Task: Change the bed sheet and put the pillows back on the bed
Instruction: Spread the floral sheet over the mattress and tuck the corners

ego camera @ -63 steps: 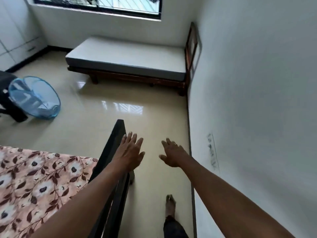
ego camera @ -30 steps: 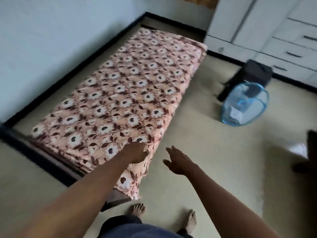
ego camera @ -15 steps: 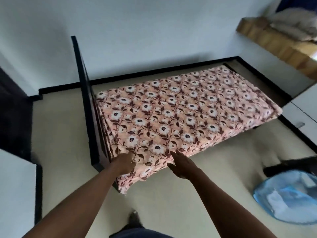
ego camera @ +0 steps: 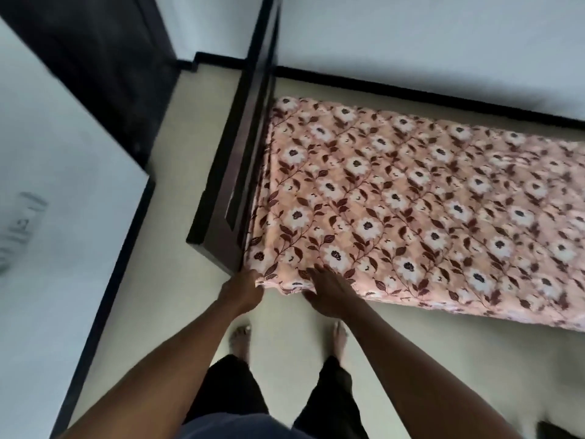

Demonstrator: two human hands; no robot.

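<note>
I'm standing at the near corner of the bed, barefoot on the pale cream tiled floor (ego camera: 177,312), both arms reaching fwd & down.

The peach-pink bed sheet w/ white flowers & dark red-brown leaves (ego camera: 411,210) lies spread flat over the mattress, running off to the right edge of view. Its left end sits tight against the dark brown wooden headboard (ego camera: 250,128), which stands upright betw. the sheet & the floor strip on the left. The far side of the bed runs along the white wall w/ black skirting (ego camera: 427,42).

My left hand (ego camera: 243,288) is at the sheet's near-left corner, fingers curled closed around the fabric edge right where it hangs beside the headboard's foot. Looks pinched in my grip, though the fingertips are hidden under the cloth.

My right hand (ego camera: 327,294) is just beside it, palm down, fingers (ego camera: 316,274) stretched out flat on the sheet's near edge, pressing rather than gripping; thumb below the hem.

A little fold of sheet bulges betw. the two hands.

Left of me: a white wall panel w/ a dark doorway (ego camera: 104,68) behind it. Picture's a bit blurred.
</note>
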